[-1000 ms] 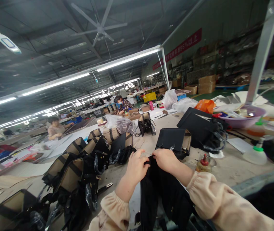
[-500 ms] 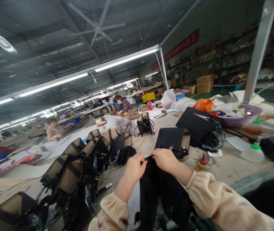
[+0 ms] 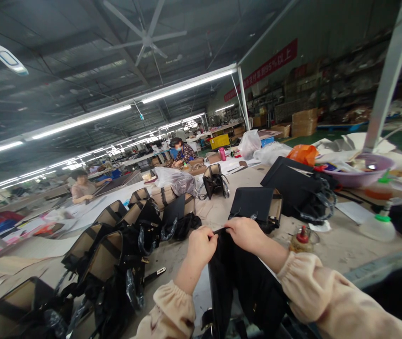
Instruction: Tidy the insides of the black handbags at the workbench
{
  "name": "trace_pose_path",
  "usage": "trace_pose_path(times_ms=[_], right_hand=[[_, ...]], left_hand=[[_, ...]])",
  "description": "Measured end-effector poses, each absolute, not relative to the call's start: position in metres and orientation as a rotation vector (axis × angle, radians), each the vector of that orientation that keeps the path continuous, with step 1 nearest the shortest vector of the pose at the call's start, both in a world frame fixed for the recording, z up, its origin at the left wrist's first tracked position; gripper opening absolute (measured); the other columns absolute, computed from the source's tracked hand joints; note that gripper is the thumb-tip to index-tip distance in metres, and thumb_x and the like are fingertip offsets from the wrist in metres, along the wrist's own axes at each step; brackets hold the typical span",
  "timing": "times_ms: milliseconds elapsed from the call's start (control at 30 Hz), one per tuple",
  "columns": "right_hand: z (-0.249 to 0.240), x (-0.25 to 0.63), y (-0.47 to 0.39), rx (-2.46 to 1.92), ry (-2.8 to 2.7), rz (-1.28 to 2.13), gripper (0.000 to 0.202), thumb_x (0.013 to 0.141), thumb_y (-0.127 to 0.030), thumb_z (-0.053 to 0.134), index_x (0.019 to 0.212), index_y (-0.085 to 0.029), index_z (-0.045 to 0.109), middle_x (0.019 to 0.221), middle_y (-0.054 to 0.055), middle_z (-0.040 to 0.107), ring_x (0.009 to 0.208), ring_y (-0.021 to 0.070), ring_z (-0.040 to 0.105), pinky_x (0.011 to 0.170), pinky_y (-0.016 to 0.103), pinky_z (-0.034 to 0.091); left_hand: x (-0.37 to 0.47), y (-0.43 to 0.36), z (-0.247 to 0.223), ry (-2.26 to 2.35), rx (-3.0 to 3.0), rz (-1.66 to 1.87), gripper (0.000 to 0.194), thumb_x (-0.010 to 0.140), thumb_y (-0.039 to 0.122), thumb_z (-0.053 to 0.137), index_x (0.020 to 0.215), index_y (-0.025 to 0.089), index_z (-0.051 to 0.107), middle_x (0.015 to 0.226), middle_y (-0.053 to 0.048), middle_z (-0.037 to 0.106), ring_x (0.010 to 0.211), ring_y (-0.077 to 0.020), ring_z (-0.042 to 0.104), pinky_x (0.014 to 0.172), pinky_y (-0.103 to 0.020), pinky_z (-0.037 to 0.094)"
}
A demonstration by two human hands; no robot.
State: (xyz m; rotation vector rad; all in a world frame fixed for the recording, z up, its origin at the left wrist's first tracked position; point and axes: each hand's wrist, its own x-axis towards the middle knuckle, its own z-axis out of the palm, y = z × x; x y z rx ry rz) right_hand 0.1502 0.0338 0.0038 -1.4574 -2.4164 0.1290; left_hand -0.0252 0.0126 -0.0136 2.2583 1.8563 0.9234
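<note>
Kid: Black bag (image 3: pixel 246 287) stood on the work table (image 3: pixel 342 247), right in front of the person, didn't it?

Helper: Yes. In the head view it sat upright between the two arms, close to the near edge.

Kid: What did the left hand (image 3: pixel 201 247) do?

Helper: It was curled shut, pinching the top edge of the black bag.

Kid: And the right hand (image 3: pixel 245 233)?

Helper: It was closed on the same top edge, just beside the left hand, almost touching it.

Kid: What was near them?

Helper: A small glue bottle with a red cap (image 3: pixel 300 238) stood just right of the right hand. A flat black bag (image 3: pixel 253 203) lay behind the hands. A row of tan and black bags (image 3: pixel 116 240) lined up to the left. A purple bowl (image 3: pixel 359 176) sat far off to the right
</note>
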Motion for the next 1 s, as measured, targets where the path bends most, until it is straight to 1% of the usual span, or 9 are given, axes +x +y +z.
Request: trace_pose_path(times_ms=[200,433,600,700,833,1000], right_hand=[[0.000,0.150,0.036,-1.456,-2.415,0.143,0.026,0.088,-0.026,0.047,0.095,-0.026,0.071,0.099,0.003,0.072,0.093,0.0194,0.064,0.077,0.026,0.044],[0.000,0.154,0.038,-1.399,-2.438,0.146,0.026,0.088,-0.028,0.048,0.101,-0.028,0.070,0.100,0.001,0.071,0.094,0.0190,0.064,0.078,0.026,0.044],[0.004,0.154,0.040,-1.375,-2.469,0.133,0.021,0.086,-0.035,0.053,0.094,-0.026,0.071,0.095,0.002,0.072,0.091,0.0198,0.064,0.075,0.027,0.044],[0.004,0.151,0.043,-1.360,-2.483,0.123,0.021,0.086,-0.035,0.054,0.092,-0.024,0.071,0.092,0.003,0.071,0.090,0.0193,0.064,0.073,0.026,0.043],[0.002,0.145,0.049,-1.305,-2.521,0.118,0.021,0.086,-0.035,0.054,0.096,-0.026,0.070,0.095,0.002,0.071,0.091,0.0185,0.064,0.075,0.025,0.043],[0.002,0.141,0.054,-1.270,-2.573,0.099,0.023,0.086,-0.034,0.052,0.089,-0.023,0.072,0.091,0.005,0.071,0.088,0.0192,0.064,0.074,0.025,0.044]], left_hand=[[-0.026,0.012,-0.012,1.872,2.253,0.928,0.017,0.075,0.018,0.063,0.058,0.018,0.060,0.071,0.000,0.063,0.069,-0.0128,0.060,0.068,-0.023,0.043],[-0.025,0.011,-0.012,1.897,2.263,0.921,0.016,0.075,0.018,0.062,0.059,0.018,0.059,0.068,0.001,0.060,0.065,-0.0121,0.056,0.065,-0.023,0.040],[-0.025,0.010,-0.011,1.903,2.280,0.906,0.017,0.076,0.018,0.062,0.059,0.018,0.058,0.067,0.001,0.059,0.063,-0.0120,0.054,0.062,-0.023,0.037],[-0.026,0.010,-0.011,1.894,2.287,0.885,0.017,0.076,0.017,0.062,0.059,0.017,0.059,0.068,0.000,0.059,0.064,-0.0117,0.055,0.062,-0.023,0.037],[-0.027,0.011,-0.011,1.914,2.286,0.871,0.016,0.075,0.016,0.063,0.059,0.017,0.059,0.068,0.000,0.059,0.064,-0.0115,0.054,0.062,-0.023,0.036],[-0.027,0.012,-0.012,1.927,2.285,0.884,0.017,0.075,0.015,0.062,0.059,0.017,0.058,0.067,0.001,0.057,0.063,-0.0110,0.053,0.061,-0.022,0.034]])
